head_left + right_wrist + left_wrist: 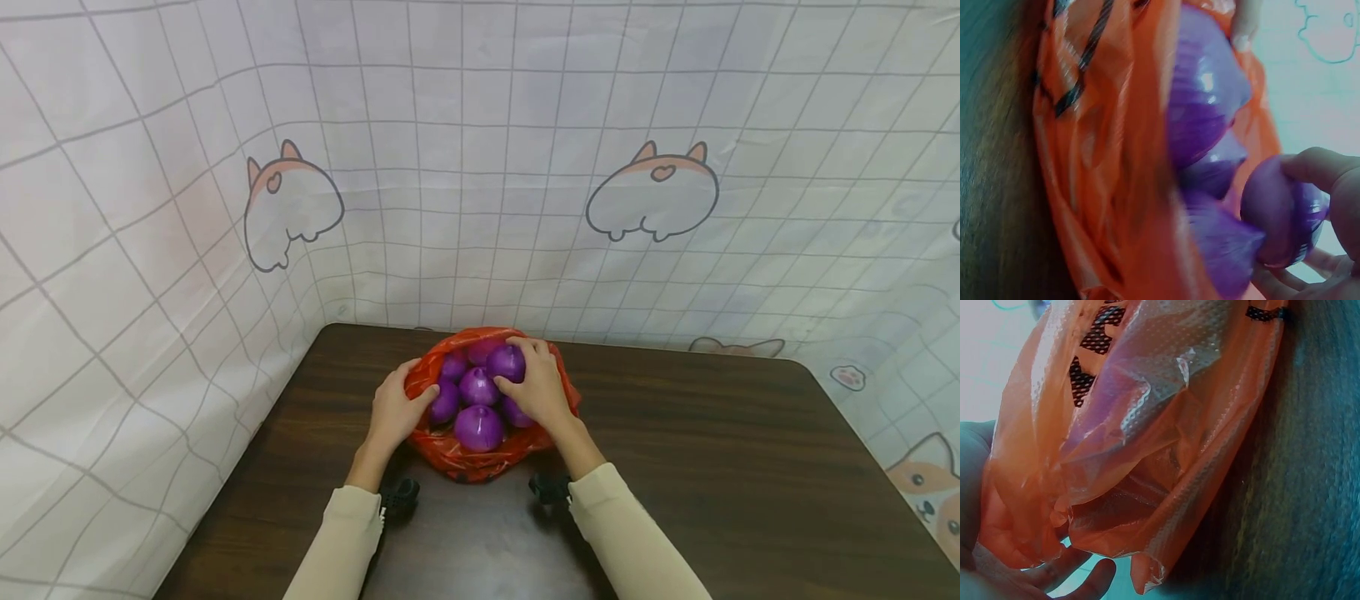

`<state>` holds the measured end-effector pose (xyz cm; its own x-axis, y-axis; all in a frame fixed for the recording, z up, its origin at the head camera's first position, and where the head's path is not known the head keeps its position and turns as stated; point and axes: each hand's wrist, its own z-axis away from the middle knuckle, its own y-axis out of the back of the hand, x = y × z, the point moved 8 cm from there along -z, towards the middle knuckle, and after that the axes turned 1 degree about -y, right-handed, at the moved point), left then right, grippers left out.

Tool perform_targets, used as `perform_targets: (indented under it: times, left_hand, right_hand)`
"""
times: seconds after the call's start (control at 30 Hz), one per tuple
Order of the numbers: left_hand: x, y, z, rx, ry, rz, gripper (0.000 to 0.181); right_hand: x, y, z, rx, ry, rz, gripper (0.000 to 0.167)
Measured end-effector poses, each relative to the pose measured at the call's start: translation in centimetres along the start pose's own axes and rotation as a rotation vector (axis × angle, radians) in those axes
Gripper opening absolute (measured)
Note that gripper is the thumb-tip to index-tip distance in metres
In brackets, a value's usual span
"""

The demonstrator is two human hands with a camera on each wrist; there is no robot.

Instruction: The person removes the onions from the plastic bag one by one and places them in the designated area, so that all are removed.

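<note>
A red-orange plastic bag (457,467) sits on the table with its mouth wide, full of several shiny purple onions (480,427). My left hand (397,407) grips the bag's left rim, the thumb on the inner side. In the left wrist view its fingers (1094,581) curl around the crumpled plastic (1029,506). At the right of the bag's mouth, my right hand (542,383) holds one onion (506,362) between thumb and fingers, above the others. That onion (1272,209) also shows in the right wrist view, beside onions still inside the bag.
Under the bag is a dark wooden table (690,442), its back edge close behind the bag. A white grid-patterned cloth (480,167) with cartoon animals hangs around the back and sides. Black straps (400,493) are on both wrists.
</note>
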<state>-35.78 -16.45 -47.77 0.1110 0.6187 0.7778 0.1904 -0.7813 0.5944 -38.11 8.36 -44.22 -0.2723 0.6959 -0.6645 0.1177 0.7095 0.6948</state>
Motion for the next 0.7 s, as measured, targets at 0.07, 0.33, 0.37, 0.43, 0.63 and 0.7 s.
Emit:
perform_targets:
  times: [0.07, 0.33, 0.37, 0.43, 0.63, 0.7]
  left_hand:
    - [-0.1, 0.0, 0.0, -0.003, 0.002, 0.001, 0.062]
    - [-0.4, 0.1, 0.0, -0.007, 0.010, 0.000, 0.062]
    - [-0.4, 0.1, 0.0, -0.006, 0.012, 0.002, 0.062]
    - [-0.4, 0.1, 0.0, -0.007, 0.014, 0.000, 0.062]
    - [-0.2, 0.0, -0.1, -0.014, 0.014, 0.004, 0.062]
    - [-0.2, 0.0, -0.2, -0.010, 0.012, 0.002, 0.062]
  right_hand:
    - [-0.5, 0.4, 0.4, 0.013, 0.025, -0.026, 0.064]
    - [-2.6, 3.1, 2.0, 0.081, 0.131, -0.175, 0.063]
    - [-2.8, 3.5, 2.2, 0.090, 0.145, -0.194, 0.063]
    - [-3.0, 4.3, 2.6, 0.113, 0.171, -0.230, 0.063]
    - [-2.3, 6.7, 3.2, 0.198, 0.203, -0.311, 0.064]
    - [-1.8, 7.4, 3.3, 0.221, 0.198, -0.326, 0.064]
